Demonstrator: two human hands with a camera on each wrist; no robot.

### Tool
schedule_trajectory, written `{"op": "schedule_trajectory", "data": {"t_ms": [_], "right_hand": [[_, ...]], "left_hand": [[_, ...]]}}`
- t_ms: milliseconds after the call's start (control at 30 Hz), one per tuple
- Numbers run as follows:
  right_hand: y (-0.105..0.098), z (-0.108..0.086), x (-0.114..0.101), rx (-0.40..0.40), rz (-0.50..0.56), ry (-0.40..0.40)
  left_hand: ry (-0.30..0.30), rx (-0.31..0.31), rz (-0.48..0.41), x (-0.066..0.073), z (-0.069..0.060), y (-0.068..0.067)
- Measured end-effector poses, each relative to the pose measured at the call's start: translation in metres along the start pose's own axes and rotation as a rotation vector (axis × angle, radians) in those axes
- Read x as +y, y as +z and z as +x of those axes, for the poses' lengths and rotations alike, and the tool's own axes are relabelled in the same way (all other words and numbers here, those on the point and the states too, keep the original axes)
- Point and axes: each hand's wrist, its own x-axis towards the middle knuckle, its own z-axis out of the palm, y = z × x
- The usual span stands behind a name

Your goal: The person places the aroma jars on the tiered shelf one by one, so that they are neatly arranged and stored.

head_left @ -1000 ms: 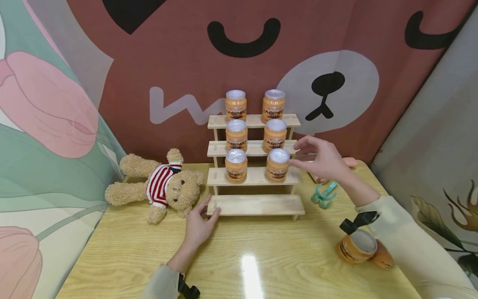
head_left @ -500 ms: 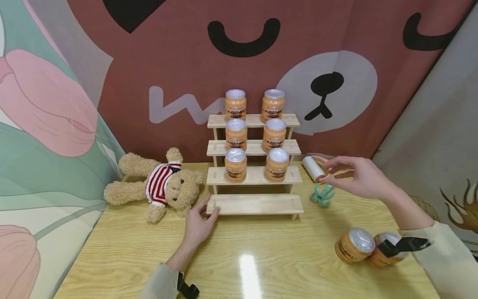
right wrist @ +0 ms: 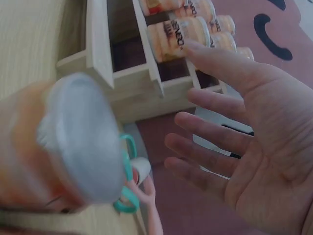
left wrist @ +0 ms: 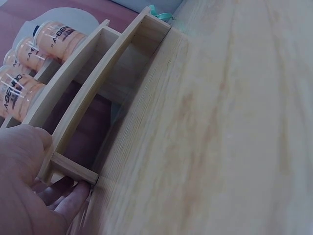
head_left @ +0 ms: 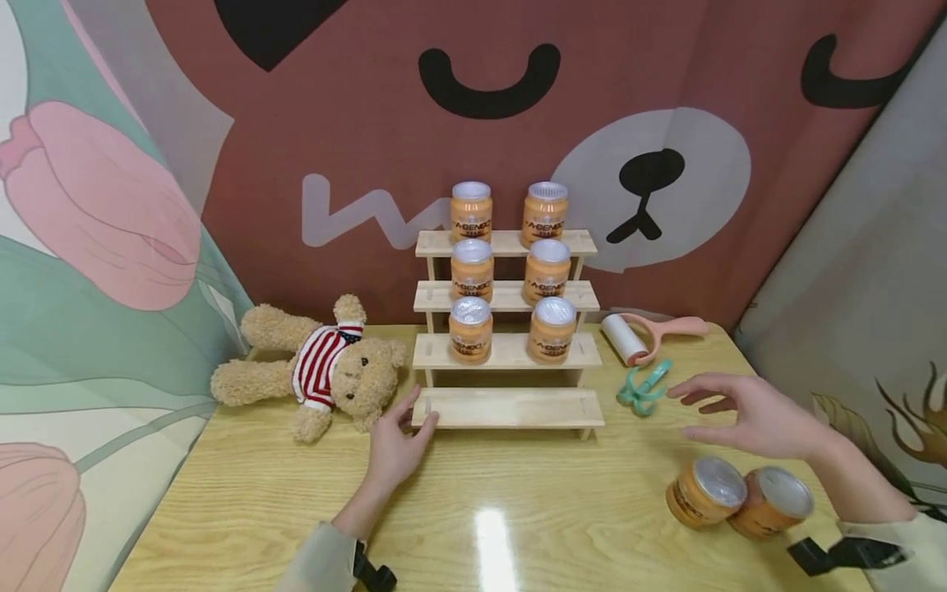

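My left hand (head_left: 397, 444) grips the left end of the lowest step of a wooden tiered stand (head_left: 510, 409). In the left wrist view the thumb lies over the board and the fingers (left wrist: 73, 200) curl by its leg. Orange jars with silvery lids, such as the front right jar (head_left: 551, 333), stand in pairs on the three upper steps. My right hand (head_left: 755, 415) hovers over the table, fingers spread and holding nothing. Just below it a loose jar (head_left: 706, 493) and a second loose jar (head_left: 773, 501) stand side by side. One jar (right wrist: 63, 147) looms blurred in the right wrist view.
A teddy bear (head_left: 325, 366) in a striped sweater lies left of the stand. To the right are a pink lint roller (head_left: 629, 339) and a green claw-shaped item (head_left: 642, 390). A printed curtain (head_left: 355, 123) hangs behind the table (head_left: 444, 510).
My right hand has moved from beside the jar on the third step, past the lint roller, down and right to above the two loose jars. The left hand stays on the stand.
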Motion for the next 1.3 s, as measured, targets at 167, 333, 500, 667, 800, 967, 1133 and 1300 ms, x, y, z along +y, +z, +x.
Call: {"op": "schedule_trajectory", "data": {"t_ms": [167,333,500,667,800,967,1133,1300], "right_hand": [[0.006,-0.016,0.009,-0.062,0.024,-0.015],[0.01,-0.026,0.015,-0.153,-0.013,0.0],[0.018,-0.032,0.02,-0.231,-0.009,-0.046],[0.022,-0.038,0.02,-0.3,-0.002,-0.039],[0.023,-0.041,0.02,-0.366,0.043,-0.012],[0.026,-0.042,0.021,-0.379,0.077,-0.016],[0.028,-0.041,0.021,-0.335,0.07,-0.028],[0.027,-0.033,0.017,-0.29,0.033,-0.035]], "left_hand": [[-0.002,0.001,-0.005,0.001,0.0,0.0],[0.004,0.006,-0.003,0.002,-0.001,-0.001],[0.01,0.006,-0.005,0.003,-0.001,-0.001],[0.007,0.002,-0.007,0.001,-0.001,-0.001],[-0.005,-0.003,-0.011,0.0,-0.001,-0.001],[-0.011,-0.004,-0.012,0.0,-0.001,-0.001],[-0.007,-0.006,-0.012,-0.001,-0.001,0.0],[-0.008,-0.003,-0.002,-0.002,-0.001,0.001]]}}
